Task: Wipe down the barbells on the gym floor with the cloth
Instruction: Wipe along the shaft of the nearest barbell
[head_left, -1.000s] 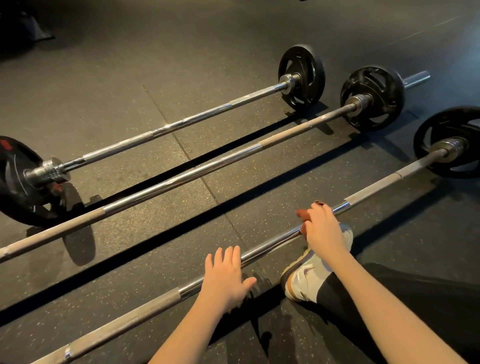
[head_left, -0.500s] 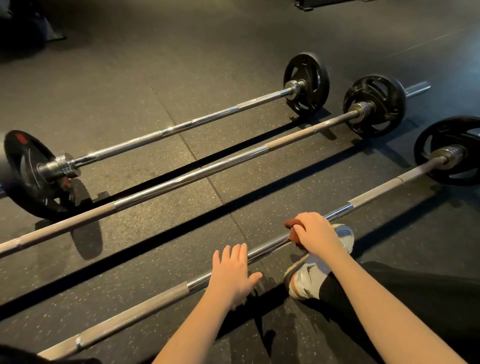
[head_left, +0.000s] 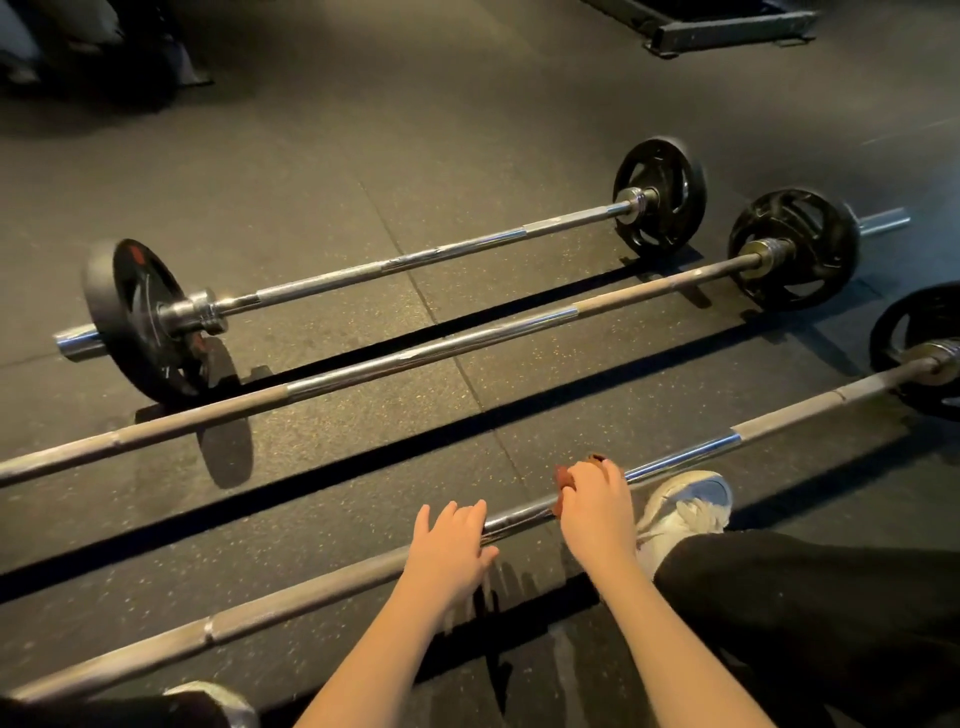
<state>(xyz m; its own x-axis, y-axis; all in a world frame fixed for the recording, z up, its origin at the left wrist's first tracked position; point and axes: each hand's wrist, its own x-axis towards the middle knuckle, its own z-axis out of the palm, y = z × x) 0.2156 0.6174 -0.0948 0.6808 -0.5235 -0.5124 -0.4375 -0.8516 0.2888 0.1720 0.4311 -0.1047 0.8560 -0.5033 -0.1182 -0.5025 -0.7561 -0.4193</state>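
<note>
Three barbells lie side by side on the dark rubber floor. The nearest barbell (head_left: 779, 421) runs from lower left to a black plate at the right edge. My right hand (head_left: 595, 501) grips a reddish-brown cloth (head_left: 563, 480) wrapped over this bar near its middle. Just left of it, my left hand (head_left: 454, 540) rests flat on the same bar with straight fingers. The middle barbell (head_left: 415, 356) and the far barbell (head_left: 415, 257) lie beyond, untouched.
My white shoe (head_left: 685, 506) sits just behind the nearest bar, right of my right hand; my black trouser leg (head_left: 805, 597) fills the lower right. Another shoe tip (head_left: 218, 701) shows at the bottom left. A dark metal frame base (head_left: 727, 26) lies at the top right.
My right hand has slid the cloth leftward along the nearest bar, closer to my left hand. The view has tilted up, showing more of the far floor.
</note>
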